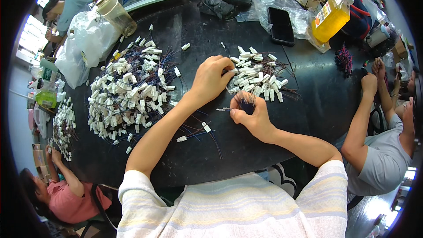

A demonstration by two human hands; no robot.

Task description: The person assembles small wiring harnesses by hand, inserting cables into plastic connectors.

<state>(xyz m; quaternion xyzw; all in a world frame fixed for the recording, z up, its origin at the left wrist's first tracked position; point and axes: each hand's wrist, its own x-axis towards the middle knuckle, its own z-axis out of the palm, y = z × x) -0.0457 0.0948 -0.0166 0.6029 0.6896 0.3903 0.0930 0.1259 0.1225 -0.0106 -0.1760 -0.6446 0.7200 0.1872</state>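
My left hand (212, 78) is closed, its thumb and fingertips pinching a small white plastic connector (234, 70) at the edge of the right-hand heap. My right hand (257, 121) is wrapped round a bundle of thin dark wires (247, 106). Small metal terminals (223, 109) stick out leftward from that fist. Beyond both hands lies a heap of white connectors with dark wires (264, 77). A much larger heap of wired connectors (128, 90) covers the table to the left of my left forearm. A few loose wired connectors (205, 127) lie between my forearms.
On the black table (185, 163), a phone (281, 25), a bottle of yellow liquid (331, 17) and a jar (116, 15) stand or lie toward the back. A plastic bag (86, 46) sits at left. Co-workers (379, 154) sit at both sides, one near a wire bundle (344, 60).
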